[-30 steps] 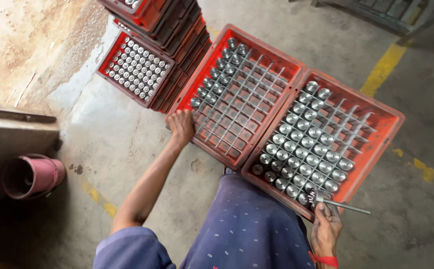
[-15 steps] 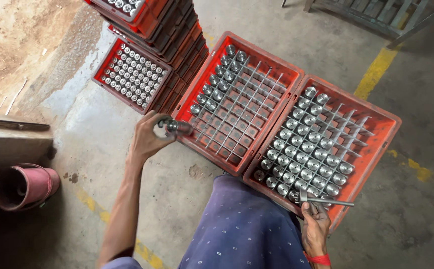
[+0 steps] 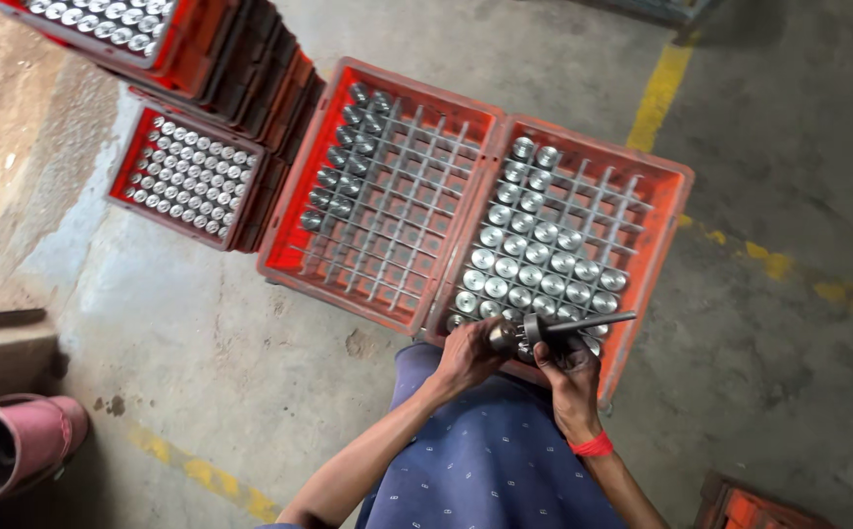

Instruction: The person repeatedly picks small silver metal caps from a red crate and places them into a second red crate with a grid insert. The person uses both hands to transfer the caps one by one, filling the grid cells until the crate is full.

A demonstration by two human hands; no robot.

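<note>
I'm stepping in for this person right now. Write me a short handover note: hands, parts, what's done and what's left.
Left hand: shut on a round metal part.
Right hand: shut on a rod-shaped tool, its disc end meeting the part.
Both hands are over the near edge of the right red crate, about half full of parts.
The left red crate holds parts only in its far-left cells.
Left: the empty cells in both crates.

The left hand is covering most of a metal cylinder; the top edge is cutting off the stacked crates; the pink bucket is running off the left edge.
</note>
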